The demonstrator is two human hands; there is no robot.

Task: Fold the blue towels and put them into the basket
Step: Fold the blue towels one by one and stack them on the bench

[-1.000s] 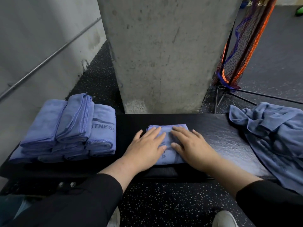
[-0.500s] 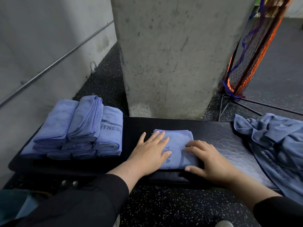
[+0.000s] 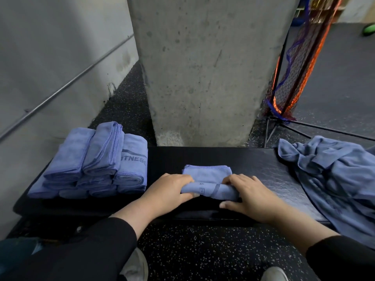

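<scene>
- Blue towel (image 3: 209, 182): lies at the middle of the black bench (image 3: 269, 169), near its front edge. Its near part is raised into a roll while the far part lies flat, which suggests a final fold or roll under way.
- Left hand (image 3: 170, 189): fingers curled over the left end of the rolled part and gripping it, probably to keep that end level with the other.
- Right hand (image 3: 249, 196): fingers curled over the right end of the roll, thumb stretched along the bench edge below; it also grips the towel. Holding both ends likely keeps the layers from slipping apart.
- Folded towels (image 3: 97, 161): a stack at the left end of the bench, well apart from the hands; the rightmost bears printed lettering. They appear set aside as finished pieces.
- Unfolded towels (image 3: 332, 175): a crumpled heap at the right end of the bench, hanging over its edge; evidently the supply not yet folded.
- Net stand (image 3: 294, 82): orange and black mesh on a dark frame, behind the bench to the right. Whether it is the basket cannot be told.
- Concrete pillar (image 3: 203, 67): rises directly behind the bench.
</scene>
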